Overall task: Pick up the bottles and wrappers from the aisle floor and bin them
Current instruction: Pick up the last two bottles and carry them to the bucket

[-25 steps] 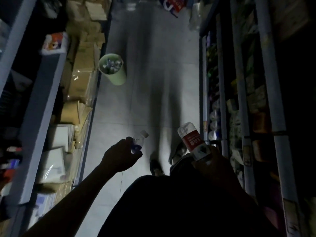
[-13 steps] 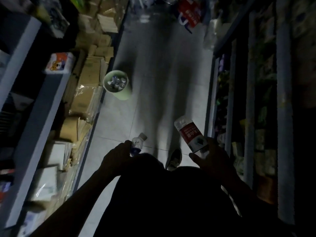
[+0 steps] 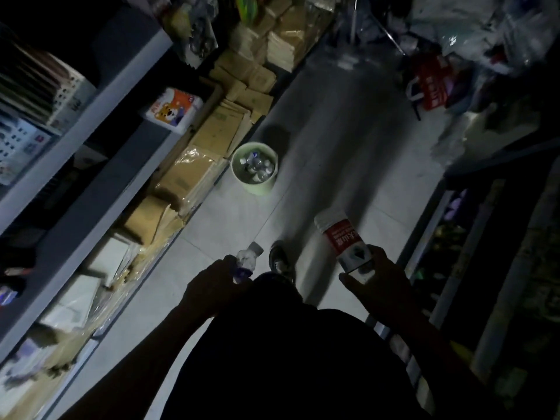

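Worn on the head, facing forward and steeply down an aisle floor [image 3: 333, 165]. Closest to the left hand [image 3: 212, 286] and right hand [image 3: 378, 286] at lower frame; farther off, a green bin [image 3: 266, 186] beside left-hand shelves [image 3: 100, 165]. Only one view.

The room was dark. Pale floor tiles [image 3: 333, 153] ran between tall shelves [image 3: 100, 122], with brown boxes [image 3: 218, 131] beside the shelves.

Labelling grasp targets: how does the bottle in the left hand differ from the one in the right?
The small clear bottle in the left hand is much smaller than the red-labelled bottle in the right hand. The small clear bottle looks transparent with a bluish label; the red-labelled bottle is white and opaque. Both are capped, held near the base and tilted forward.
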Available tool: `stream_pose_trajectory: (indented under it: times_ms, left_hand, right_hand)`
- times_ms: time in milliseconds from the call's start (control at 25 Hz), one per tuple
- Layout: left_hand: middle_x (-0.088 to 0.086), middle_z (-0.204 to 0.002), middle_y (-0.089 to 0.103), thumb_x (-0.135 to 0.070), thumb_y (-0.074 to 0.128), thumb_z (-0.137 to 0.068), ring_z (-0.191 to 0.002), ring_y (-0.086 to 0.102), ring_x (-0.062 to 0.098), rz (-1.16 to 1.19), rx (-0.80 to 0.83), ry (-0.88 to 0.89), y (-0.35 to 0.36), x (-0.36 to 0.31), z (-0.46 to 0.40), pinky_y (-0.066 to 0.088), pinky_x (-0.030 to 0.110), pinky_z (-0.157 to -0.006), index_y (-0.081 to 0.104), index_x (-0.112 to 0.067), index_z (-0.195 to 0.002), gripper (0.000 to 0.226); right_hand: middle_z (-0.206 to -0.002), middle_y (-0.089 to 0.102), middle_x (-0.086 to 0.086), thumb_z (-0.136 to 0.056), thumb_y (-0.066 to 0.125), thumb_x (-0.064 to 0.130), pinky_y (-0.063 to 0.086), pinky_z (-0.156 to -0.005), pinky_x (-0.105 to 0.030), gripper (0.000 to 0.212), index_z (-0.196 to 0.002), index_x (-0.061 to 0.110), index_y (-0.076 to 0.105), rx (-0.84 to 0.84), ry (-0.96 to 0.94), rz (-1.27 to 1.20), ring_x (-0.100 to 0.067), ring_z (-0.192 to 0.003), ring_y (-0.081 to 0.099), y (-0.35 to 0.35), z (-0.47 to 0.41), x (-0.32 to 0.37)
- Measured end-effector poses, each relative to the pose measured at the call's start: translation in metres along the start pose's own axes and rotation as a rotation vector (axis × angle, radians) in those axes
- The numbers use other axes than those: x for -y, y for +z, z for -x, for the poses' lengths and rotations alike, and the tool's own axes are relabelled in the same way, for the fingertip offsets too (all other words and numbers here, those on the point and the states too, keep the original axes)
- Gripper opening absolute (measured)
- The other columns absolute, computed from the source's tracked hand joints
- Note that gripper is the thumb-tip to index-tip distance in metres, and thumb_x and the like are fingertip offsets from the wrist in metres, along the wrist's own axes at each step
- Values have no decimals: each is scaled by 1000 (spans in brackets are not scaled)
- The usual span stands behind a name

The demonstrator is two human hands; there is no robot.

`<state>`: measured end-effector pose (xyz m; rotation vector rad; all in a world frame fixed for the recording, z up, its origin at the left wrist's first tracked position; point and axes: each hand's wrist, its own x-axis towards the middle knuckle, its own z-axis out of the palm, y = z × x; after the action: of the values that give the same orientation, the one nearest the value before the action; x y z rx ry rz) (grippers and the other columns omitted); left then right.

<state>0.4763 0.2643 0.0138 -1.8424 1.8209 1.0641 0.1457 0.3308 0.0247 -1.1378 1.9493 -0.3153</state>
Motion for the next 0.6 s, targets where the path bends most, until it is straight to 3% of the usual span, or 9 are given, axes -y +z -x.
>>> stream_pose_trajectory:
  times_ms: [200,360,600]
  left_hand:
    - [0,-103,62,-59,61,-82,-97,66,26,7,-44,133,-74,-40,-76,44,32,-75,52,-23,-115,50]
    - [-5,-98,58,-63,56,-77,-94,63,24,-35,-27,171,-120,-82,-133,46,34,-75,47,-30,-107,45]
    - [-9,-103,64,-70,48,-73,-93,64,15,-41,-16,162,-162,-133,-218,55,38,-83,50,-37,-106,47]
  right_hand:
    - [-103,58,10,-76,86,43,48,-83,-33,70,-135,27,50,-107,94,-11,-22,-103,65,-21,-45,31]
    - [-121,64,-2,-78,85,41,48,-92,-38,74,-141,21,50,-170,154,-92,-30,-115,63,-43,-78,44]
    - [-97,53,20,-75,86,46,44,-83,-30,76,-140,30,49,-117,177,-147,-22,-105,64,-93,-175,53]
